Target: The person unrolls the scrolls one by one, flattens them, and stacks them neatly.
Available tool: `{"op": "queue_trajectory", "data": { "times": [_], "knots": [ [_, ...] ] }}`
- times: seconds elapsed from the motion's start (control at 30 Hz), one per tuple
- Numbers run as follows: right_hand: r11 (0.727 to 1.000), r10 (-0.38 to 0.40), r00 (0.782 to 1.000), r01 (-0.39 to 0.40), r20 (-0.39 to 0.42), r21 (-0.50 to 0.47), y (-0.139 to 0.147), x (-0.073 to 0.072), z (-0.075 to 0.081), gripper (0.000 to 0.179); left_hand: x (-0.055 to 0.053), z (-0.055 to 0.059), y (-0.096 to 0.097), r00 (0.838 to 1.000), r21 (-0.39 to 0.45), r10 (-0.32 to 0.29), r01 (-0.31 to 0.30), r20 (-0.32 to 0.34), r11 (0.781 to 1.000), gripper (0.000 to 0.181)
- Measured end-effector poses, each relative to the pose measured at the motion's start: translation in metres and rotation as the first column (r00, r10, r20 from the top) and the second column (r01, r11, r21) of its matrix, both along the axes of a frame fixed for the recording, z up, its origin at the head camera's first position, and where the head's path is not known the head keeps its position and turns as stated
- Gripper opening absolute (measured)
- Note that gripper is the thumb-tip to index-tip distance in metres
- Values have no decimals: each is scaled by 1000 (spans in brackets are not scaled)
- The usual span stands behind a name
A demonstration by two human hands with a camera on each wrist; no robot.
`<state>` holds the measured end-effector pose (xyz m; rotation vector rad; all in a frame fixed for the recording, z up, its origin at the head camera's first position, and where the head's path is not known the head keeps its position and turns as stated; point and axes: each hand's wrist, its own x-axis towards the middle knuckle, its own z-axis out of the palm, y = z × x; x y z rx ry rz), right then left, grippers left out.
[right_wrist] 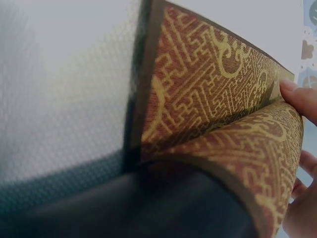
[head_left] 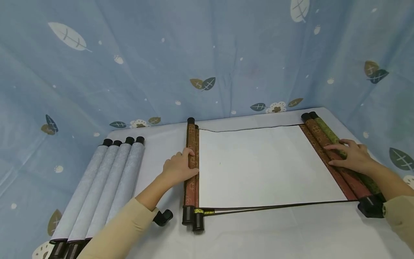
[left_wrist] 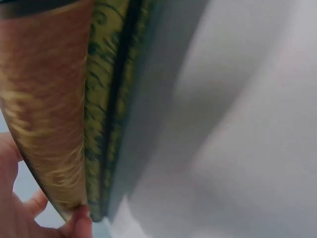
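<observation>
Both ends covered on my feed! The scroll's blank white panel point(head_left: 268, 165) lies face up across the middle of the desk point(head_left: 245, 235), a patterned roll along each side. I watch the left hand point(head_left: 178, 168) grip the left roll point(head_left: 190, 192), fingers and thumb bent round it with only the roll's thickness between them. Over on the far side, the right hand point(head_left: 354, 157) pinches the right roll point(head_left: 314, 130), and my right wrist view shows the thumb pressing the patterned border while fingers curl behind. I read that two-sided hold as keeping the panel flat, since a rolled sheet likely wants to spring back. Just beyond, a green roll point(head_left: 328, 130) lies alongside the right one, perhaps backing it up. And there, four pale rolls point(head_left: 130, 169) lie side by side at the left, apart from the panel, I'd guess to leave the sheet room.
</observation>
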<state>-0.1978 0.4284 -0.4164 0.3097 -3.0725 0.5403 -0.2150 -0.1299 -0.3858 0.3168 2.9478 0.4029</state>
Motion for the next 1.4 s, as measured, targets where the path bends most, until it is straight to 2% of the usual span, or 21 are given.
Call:
{"op": "queue_trajectory", "data": {
  "times": [0.13, 0.27, 0.43, 0.6, 0.67, 0.8, 0.93, 1.03, 1.23, 1.4],
  "knots": [
    [1000, -14, 1000, 14, 8, 9, 1, 3, 1, 54, -3, -7, -11, 995, 139, 20, -34, 102, 990, 54],
    [999, -26, 1000, 25, 18, 19, 0, 4, 2, 55, -4, -13, -18, 984, 211, 19, -57, 178, 976, 53],
    [998, -42, 999, 41, 8, 40, 2, 5, 2, 54, -5, -14, -20, 984, 219, -17, -22, 176, 976, 57],
    [995, -42, 999, 44, -17, 95, -3, 4, 1, 54, -6, -17, -22, 980, 229, -11, -36, 198, 973, 57],
    [989, -54, 999, 54, -4, 134, -7, 4, 2, 55, -5, -18, -22, 981, 232, -1, -44, 193, 972, 56],
    [981, -68, 995, 54, 72, 184, -18, 4, 9, 56, -2, -18, -22, 990, 193, 34, -60, 134, 979, 53],
    [984, -68, 983, 39, 169, 174, -26, 2, 16, 58, 1, -17, -22, 995, 147, 61, -72, 75, 987, 53],
    [986, -80, 973, 46, 215, 159, -30, 1, 19, 61, 2, -18, -23, 995, 147, 78, -86, 59, 985, 53],
    [987, -104, 971, 75, 213, 140, -31, 1, 20, 62, 1, -27, -24, 994, 186, 72, -87, 87, 979, 54],
    [979, -164, 964, 132, 208, 156, -31, 1, 16, 63, 2, -30, -25, 993, 208, 67, -86, 98, 974, 54]
  ]
}}
